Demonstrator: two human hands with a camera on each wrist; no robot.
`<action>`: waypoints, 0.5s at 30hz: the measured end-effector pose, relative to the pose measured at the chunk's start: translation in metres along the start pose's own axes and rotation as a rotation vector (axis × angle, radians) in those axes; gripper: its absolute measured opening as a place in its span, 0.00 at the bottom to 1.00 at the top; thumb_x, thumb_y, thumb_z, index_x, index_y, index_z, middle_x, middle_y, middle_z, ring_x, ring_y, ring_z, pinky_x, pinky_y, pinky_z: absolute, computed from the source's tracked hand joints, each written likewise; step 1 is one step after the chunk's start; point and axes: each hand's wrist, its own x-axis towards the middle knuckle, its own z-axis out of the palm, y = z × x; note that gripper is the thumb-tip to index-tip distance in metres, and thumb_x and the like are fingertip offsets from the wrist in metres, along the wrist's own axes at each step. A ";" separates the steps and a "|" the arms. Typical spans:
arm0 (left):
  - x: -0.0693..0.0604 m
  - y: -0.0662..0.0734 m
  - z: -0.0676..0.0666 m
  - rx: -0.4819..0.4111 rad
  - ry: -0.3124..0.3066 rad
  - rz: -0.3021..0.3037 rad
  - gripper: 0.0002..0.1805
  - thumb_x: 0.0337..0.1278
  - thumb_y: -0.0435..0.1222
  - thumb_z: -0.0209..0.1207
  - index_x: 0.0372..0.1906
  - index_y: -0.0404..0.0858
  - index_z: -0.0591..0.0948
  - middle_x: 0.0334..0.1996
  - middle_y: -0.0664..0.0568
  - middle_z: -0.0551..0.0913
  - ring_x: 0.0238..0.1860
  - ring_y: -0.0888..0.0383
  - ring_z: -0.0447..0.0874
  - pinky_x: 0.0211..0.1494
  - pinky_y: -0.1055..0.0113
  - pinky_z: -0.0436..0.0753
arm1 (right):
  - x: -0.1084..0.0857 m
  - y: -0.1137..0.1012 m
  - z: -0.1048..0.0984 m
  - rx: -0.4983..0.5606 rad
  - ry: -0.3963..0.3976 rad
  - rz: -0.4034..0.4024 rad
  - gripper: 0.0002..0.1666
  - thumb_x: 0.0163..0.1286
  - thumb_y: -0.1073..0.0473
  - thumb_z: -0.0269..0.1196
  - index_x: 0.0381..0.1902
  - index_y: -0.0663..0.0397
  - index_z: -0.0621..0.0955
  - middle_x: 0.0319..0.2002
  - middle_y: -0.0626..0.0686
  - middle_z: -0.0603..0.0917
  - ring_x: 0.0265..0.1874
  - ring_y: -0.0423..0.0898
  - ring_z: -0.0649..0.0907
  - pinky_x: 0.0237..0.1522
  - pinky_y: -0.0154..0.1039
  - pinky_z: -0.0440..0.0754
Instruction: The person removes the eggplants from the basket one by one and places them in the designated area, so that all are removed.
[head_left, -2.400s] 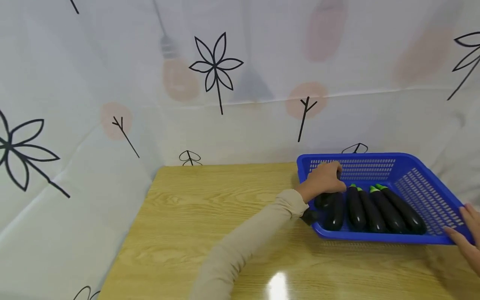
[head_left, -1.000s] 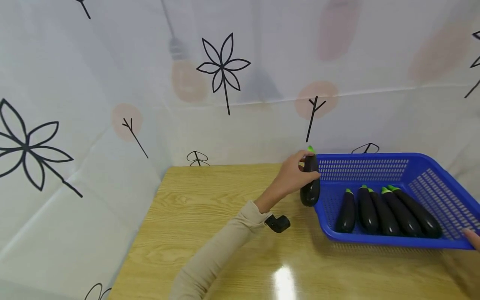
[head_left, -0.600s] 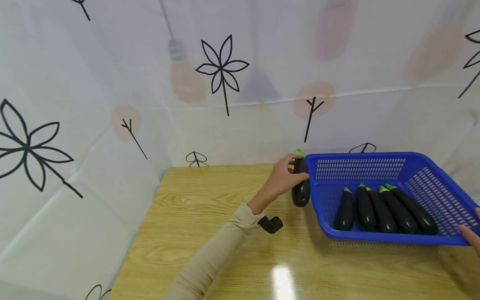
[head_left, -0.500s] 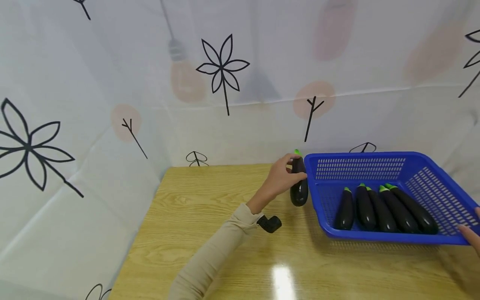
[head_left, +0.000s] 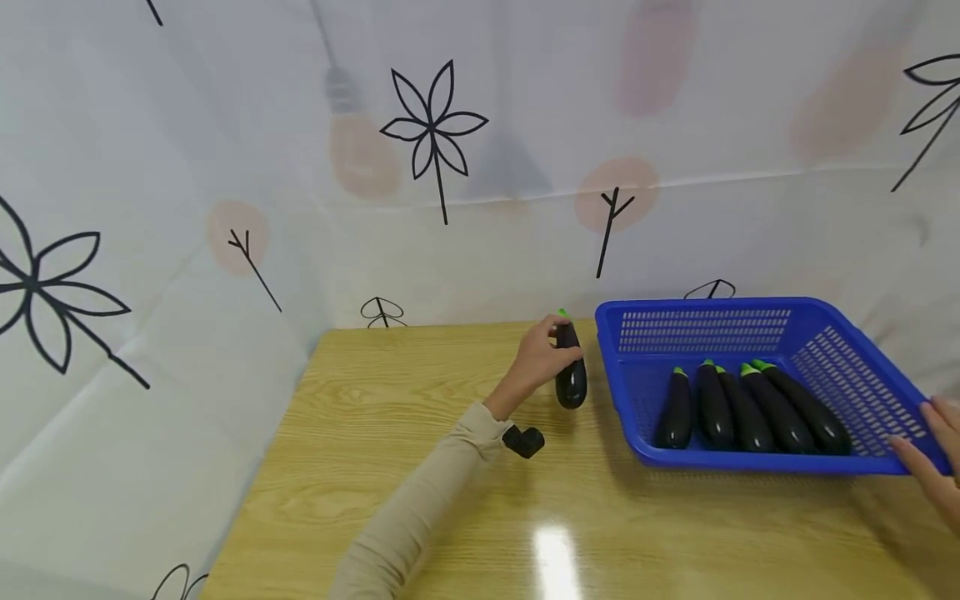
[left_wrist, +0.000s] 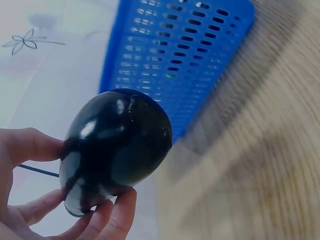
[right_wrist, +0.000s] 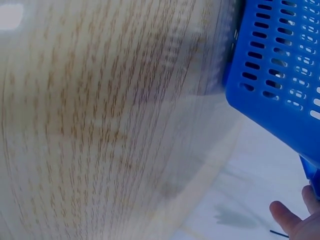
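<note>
My left hand [head_left: 534,363] holds a dark, glossy eggplant [head_left: 572,375] upright, just left of the blue basket [head_left: 750,461]. The thumb and fingers stand around its upper part, and its green stem tip shows above the hand. In the left wrist view the rounded bottom of the eggplant [left_wrist: 120,145] fills the middle, with fingers along its side. Inside the basket, several eggplants [head_left: 750,408] lie side by side, green ends away from me. My right hand [head_left: 941,462] touches the basket's near right corner with fairly straight, spread fingers. It is partly cut off by the frame edge.
The basket stands on a wood-grain table [head_left: 405,417], near its back edge. A patterned white cloth [head_left: 510,267] hangs behind the table. A small black device [head_left: 523,442] sits at my left wrist.
My left hand has lifted an eggplant out of the basket and carried it left, over the basket's left rim. The right hand stays at the basket's corner.
</note>
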 end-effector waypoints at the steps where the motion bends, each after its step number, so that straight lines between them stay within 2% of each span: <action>1: 0.001 -0.002 0.000 0.008 0.001 -0.005 0.28 0.53 0.35 0.63 0.62 0.39 0.72 0.52 0.41 0.75 0.42 0.53 0.79 0.33 0.65 0.82 | 0.002 -0.001 -0.002 -0.017 0.025 -0.067 0.31 0.80 0.50 0.23 0.73 0.52 0.58 0.68 0.73 0.54 0.69 0.67 0.52 0.67 0.61 0.45; 2: 0.002 -0.004 0.000 0.012 0.001 -0.008 0.28 0.53 0.35 0.63 0.61 0.39 0.72 0.52 0.40 0.75 0.42 0.53 0.79 0.33 0.65 0.82 | 0.004 -0.002 -0.002 -0.012 0.052 -0.087 0.29 0.80 0.54 0.25 0.72 0.54 0.60 0.67 0.74 0.55 0.68 0.67 0.53 0.67 0.61 0.46; 5: 0.005 -0.010 0.003 0.026 0.000 -0.014 0.28 0.53 0.35 0.63 0.61 0.40 0.73 0.52 0.41 0.74 0.44 0.52 0.78 0.33 0.65 0.82 | 0.008 -0.006 -0.001 -0.003 0.085 -0.069 0.28 0.80 0.55 0.26 0.72 0.53 0.60 0.67 0.74 0.56 0.69 0.66 0.52 0.67 0.60 0.45; 8: 0.008 -0.015 0.006 0.034 0.008 -0.015 0.27 0.52 0.35 0.63 0.60 0.41 0.73 0.52 0.40 0.74 0.45 0.51 0.78 0.32 0.65 0.82 | 0.007 -0.009 0.001 0.009 0.090 -0.005 0.29 0.80 0.53 0.26 0.73 0.51 0.58 0.69 0.71 0.55 0.70 0.64 0.52 0.68 0.59 0.45; 11: 0.009 -0.019 0.009 0.039 0.018 -0.026 0.27 0.52 0.35 0.63 0.60 0.41 0.73 0.52 0.39 0.74 0.44 0.50 0.79 0.31 0.65 0.82 | 0.006 -0.011 0.003 0.006 0.056 0.076 0.33 0.78 0.45 0.22 0.74 0.50 0.54 0.71 0.66 0.52 0.71 0.60 0.50 0.69 0.57 0.44; 13: 0.011 -0.021 0.010 0.041 0.025 -0.036 0.27 0.52 0.35 0.64 0.60 0.41 0.73 0.52 0.39 0.75 0.43 0.50 0.80 0.31 0.64 0.82 | 0.006 -0.012 0.004 0.008 0.058 0.091 0.35 0.78 0.44 0.22 0.74 0.51 0.54 0.72 0.64 0.51 0.71 0.59 0.50 0.69 0.57 0.44; 15: 0.012 -0.024 0.011 0.043 0.027 -0.046 0.27 0.52 0.35 0.64 0.60 0.40 0.73 0.51 0.39 0.75 0.41 0.50 0.80 0.31 0.64 0.82 | 0.003 -0.008 0.011 0.012 0.055 0.154 0.39 0.76 0.39 0.22 0.74 0.55 0.54 0.72 0.63 0.51 0.71 0.59 0.50 0.69 0.56 0.44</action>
